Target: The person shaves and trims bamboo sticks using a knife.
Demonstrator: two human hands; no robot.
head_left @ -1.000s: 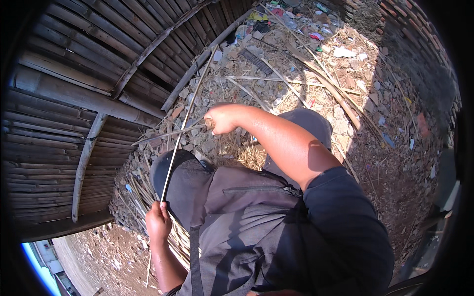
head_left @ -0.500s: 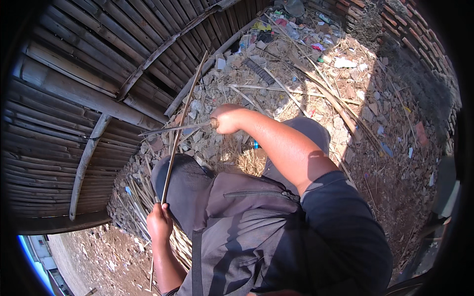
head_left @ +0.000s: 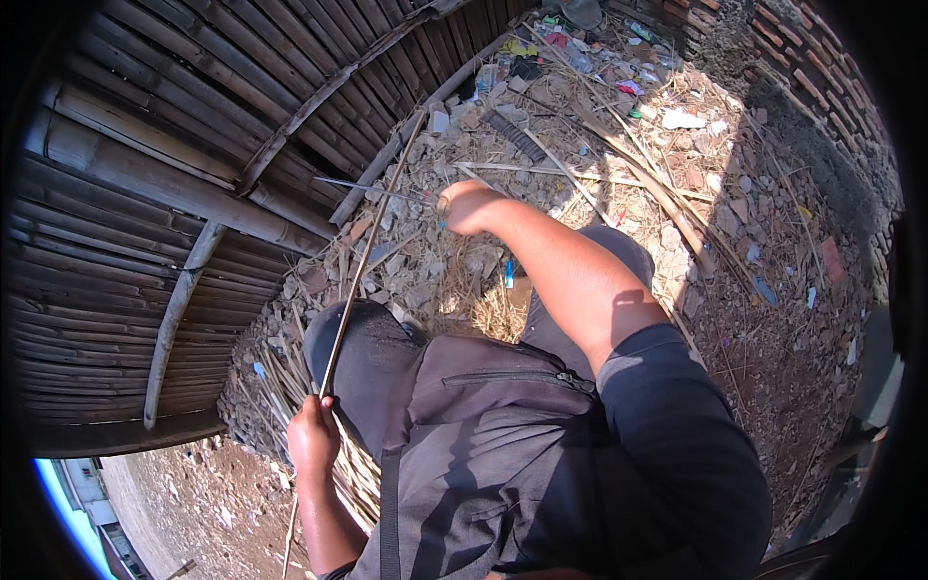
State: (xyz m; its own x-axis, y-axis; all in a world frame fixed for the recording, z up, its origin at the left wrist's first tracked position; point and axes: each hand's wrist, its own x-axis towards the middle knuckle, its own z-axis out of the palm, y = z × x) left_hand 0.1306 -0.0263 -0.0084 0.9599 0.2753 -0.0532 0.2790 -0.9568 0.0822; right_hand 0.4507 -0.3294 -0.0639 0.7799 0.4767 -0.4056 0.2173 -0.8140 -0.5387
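My left hand [head_left: 314, 440] is closed round the lower part of a long, thin bamboo strip [head_left: 362, 267]. From there the strip slants up and away past my left knee. My right hand [head_left: 474, 208] is stretched out in front, its fingers wrapped round the handle of a knife [head_left: 350, 184]. The long, narrow blade points left and crosses the strip in its upper part. Whether the edge touches the strip, I cannot tell. Beside my left thigh lies a bundle of pale bamboo strips [head_left: 355, 480], partly hidden by my left forearm and leg.
A bamboo-slat wall [head_left: 126, 208] rises on the left, with a brick wall [head_left: 822, 82] at the far right. Rubble and straw [head_left: 580, 198] cover the ground, with loose bamboo poles [head_left: 667, 208] and scattered litter [head_left: 570, 43] farther off. A blue object [head_left: 509, 275] lies between my legs.
My right hand has moved the knife farther away from me, so the blade now crosses the strip higher up. My left hand keeps its hold on the strip. The view has shifted slightly.
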